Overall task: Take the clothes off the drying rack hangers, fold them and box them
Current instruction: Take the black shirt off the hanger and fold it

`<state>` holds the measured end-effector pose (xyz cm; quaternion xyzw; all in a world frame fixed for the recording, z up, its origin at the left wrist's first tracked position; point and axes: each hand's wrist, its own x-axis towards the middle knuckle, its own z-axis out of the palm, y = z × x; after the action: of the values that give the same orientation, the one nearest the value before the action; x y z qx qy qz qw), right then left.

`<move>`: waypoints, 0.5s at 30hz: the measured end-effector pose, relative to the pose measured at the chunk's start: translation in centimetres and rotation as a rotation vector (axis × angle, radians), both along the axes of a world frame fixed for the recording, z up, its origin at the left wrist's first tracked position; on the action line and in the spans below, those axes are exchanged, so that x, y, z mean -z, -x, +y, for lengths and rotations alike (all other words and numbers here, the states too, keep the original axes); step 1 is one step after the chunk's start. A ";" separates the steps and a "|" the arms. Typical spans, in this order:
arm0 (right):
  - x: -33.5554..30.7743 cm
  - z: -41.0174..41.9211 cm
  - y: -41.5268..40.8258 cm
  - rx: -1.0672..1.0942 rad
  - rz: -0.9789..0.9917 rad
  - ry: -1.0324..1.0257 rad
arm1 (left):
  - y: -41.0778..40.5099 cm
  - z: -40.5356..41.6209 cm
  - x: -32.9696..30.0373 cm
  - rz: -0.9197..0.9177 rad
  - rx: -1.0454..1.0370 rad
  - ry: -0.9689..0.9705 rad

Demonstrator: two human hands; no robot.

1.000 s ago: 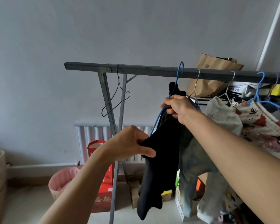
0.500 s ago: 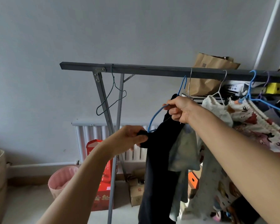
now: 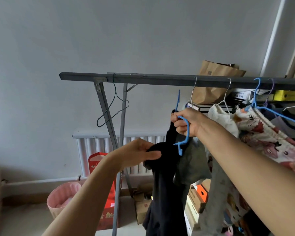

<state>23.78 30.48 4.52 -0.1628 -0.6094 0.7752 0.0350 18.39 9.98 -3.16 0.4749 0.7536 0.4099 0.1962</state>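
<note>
While the right hand (image 3: 186, 122) curls its fingers round the blue plastic hanger (image 3: 184, 132), the grip closed tight on the hanger's bent neck, the hanger sits below the dark grey metal rail of the drying rack (image 3: 160, 80), at centre frame and clear of the rail. Lower and to the left, the left hand (image 3: 138, 155) pinches a bunched fold of the black garment (image 3: 165, 189) between thumb and fingers; the cloth hangs from this grip down to the bottom edge of the frame. One part of the garment rises to the right hand. At centre left an empty dark green wire hanger (image 3: 113, 109) hangs from the rail. At right, a patterned cream garment (image 3: 269, 138) hangs on a second blue hanger (image 3: 262, 108). A pink ribbed bin (image 3: 61, 198) stands on the floor at lower left.
</note>
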 end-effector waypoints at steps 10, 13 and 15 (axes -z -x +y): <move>-5.1 -2.1 -2.8 -0.220 -0.104 -0.403 | 3.3 1.2 3.1 -0.004 -0.593 -0.085; -6.7 -2.0 -2.9 -0.209 0.036 -0.432 | 3.5 0.8 3.4 0.070 -0.744 -0.008; -6.5 -2.4 -1.8 -0.144 0.158 -0.418 | 3.1 0.9 3.3 0.087 -0.750 -0.011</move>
<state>25.59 28.05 10.98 -0.0472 -0.7621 0.6429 0.0602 15.32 10.86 -6.50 0.1839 0.8805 0.4370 -0.0023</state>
